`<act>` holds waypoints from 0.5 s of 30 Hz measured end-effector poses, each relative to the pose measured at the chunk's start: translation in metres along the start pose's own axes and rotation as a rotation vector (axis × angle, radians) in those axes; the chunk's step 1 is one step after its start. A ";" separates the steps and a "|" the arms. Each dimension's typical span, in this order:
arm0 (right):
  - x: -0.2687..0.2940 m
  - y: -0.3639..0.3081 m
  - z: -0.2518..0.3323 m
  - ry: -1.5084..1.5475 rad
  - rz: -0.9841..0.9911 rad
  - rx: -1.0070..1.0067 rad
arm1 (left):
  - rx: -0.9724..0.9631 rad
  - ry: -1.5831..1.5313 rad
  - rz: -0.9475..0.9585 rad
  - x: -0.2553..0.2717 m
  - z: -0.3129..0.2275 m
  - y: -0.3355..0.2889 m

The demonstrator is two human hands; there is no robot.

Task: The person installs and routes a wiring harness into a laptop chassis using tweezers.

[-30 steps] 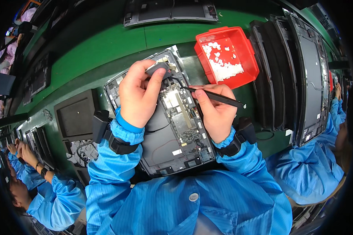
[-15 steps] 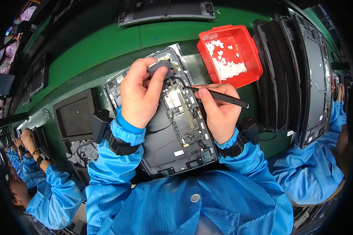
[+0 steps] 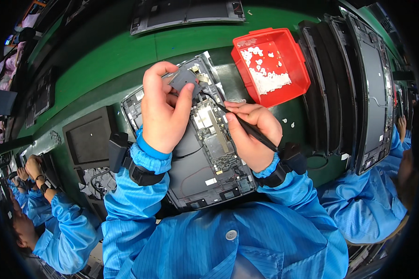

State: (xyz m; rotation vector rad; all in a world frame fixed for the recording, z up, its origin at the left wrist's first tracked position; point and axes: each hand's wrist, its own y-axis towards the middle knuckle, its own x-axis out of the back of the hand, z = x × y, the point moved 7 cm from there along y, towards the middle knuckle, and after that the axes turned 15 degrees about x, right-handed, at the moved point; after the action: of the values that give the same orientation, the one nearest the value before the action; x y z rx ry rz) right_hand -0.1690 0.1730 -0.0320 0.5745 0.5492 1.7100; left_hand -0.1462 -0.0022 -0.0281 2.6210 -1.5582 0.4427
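My left hand point(image 3: 164, 114) pinches a small flat dark-grey plate point(image 3: 183, 80) between thumb and fingers, its broad face showing. This plate is above the upper part of an opened tablet-like device point(image 3: 188, 176). In my right hand point(image 3: 258, 130) is a pair of black tweezers point(image 3: 252, 130), slanting up and left. Their tips reach close to the plate's lower edge, by a short dark strip; whether they touch it I cannot tell. A long circuit board point(image 3: 224, 149) runs along the right side of the device, partly below my right hand. My left hand covers the device's upper left.
A red bin point(image 3: 304, 69) with small white pieces stands beyond my right hand. Several dark panels point(image 3: 375, 93) stand on edge at right. A black tray point(image 3: 91, 137) and a pile of grey pieces point(image 3: 97, 180) lie at left. Another device point(image 3: 188, 14) lies at the back. Co-workers sit either side.
The plate has tilted so that more of its flat face shows. My right hand has turned, swinging the tweezers' rear end down and left. Small white pieces on the green mat have come into view.
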 end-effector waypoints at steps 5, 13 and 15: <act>-0.004 0.005 0.010 -0.033 0.070 0.163 | -0.064 0.114 0.126 -0.005 0.002 0.002; -0.008 0.008 0.016 -0.055 0.110 0.261 | 0.013 0.168 0.082 -0.006 -0.003 -0.001; -0.008 0.008 0.018 -0.091 0.134 0.265 | -0.017 0.197 0.040 -0.005 -0.005 -0.002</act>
State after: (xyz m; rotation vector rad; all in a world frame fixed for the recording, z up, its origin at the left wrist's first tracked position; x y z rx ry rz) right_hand -0.1623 0.1641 -0.0140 0.8912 0.6906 1.7386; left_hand -0.1479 0.0038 -0.0249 2.4515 -1.5455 0.6642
